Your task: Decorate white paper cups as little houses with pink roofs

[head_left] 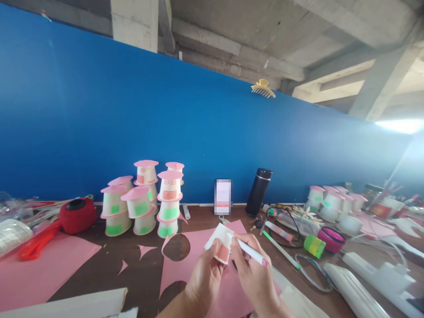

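My left hand (205, 276) is closed around a white paper cup (220, 243) with a pink patch on its side, held low over a sheet of pink paper (195, 260) with round holes cut out. My right hand (255, 269) pinches a white pen (248, 249) with a pink end, its tip touching the cup. Behind stands a pile of upturned cups with pink lids and green or pink patches (145, 198).
A blue wall (165, 123) backs the brown table. At left lie a red tape roll (77, 214), red scissors (36, 243) and more pink paper. A black flask (258, 191), markers, a glue stick (314, 245), a pink roll and more cups (331, 203) crowd the right.
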The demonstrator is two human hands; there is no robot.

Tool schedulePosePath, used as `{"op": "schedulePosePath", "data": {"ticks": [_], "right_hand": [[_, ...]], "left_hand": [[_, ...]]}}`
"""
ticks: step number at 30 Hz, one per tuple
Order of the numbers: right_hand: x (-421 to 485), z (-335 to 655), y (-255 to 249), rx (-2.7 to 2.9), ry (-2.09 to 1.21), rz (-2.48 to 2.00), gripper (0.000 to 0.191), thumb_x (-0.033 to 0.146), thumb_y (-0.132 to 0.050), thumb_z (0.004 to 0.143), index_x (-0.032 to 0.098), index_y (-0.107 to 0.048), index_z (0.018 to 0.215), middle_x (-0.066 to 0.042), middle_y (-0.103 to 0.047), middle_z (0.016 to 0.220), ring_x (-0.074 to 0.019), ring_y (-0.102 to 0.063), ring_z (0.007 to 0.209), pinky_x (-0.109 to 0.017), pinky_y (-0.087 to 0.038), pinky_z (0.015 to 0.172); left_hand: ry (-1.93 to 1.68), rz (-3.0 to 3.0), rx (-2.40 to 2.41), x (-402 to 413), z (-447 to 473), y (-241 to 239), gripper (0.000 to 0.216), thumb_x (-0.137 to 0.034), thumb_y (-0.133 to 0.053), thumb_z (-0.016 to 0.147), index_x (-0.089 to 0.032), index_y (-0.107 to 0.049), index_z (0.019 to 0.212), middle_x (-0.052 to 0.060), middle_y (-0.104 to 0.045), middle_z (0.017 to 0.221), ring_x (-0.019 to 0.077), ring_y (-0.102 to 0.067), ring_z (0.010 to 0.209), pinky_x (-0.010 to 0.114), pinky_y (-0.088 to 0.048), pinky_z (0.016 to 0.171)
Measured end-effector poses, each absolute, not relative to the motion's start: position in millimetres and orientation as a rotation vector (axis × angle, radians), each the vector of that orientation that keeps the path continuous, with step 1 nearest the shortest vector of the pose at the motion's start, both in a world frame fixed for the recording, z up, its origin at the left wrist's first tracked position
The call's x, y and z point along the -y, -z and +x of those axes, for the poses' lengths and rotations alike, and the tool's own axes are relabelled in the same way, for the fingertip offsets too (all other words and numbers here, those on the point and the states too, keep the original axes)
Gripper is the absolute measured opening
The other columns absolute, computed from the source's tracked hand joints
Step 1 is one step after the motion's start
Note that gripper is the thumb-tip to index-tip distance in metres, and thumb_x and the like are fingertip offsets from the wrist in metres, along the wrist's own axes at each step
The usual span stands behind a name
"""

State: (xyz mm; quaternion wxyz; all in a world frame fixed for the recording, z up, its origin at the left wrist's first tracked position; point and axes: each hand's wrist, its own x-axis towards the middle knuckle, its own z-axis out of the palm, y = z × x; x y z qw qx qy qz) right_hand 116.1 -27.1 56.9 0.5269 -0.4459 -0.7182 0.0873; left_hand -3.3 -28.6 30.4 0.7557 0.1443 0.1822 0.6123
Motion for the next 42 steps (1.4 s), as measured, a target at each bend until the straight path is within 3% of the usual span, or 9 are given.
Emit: {"op": "schedulePosePath", "data": {"ticks": [42], "right_hand": [[27.9,115.9,-58.9,1.714,-0.192,-1.088,0.016,0.034,-0.051,0.094,0.021,-0.062,0.095,-0.005,-0.072,0.082,-0.0157,-0.069,0.064,-0.019,-0.051,0.05]], "left_hand": [[-1.343,0.395,-0.412,31.9,-3.8,-30.3,0.043,-0.036,-0.062,0.084,-0.014,-0.062,0.121,0.012,-0.068,0.117,0.0324,-0.051,0.123,0.041,-0.036,0.102]]}}
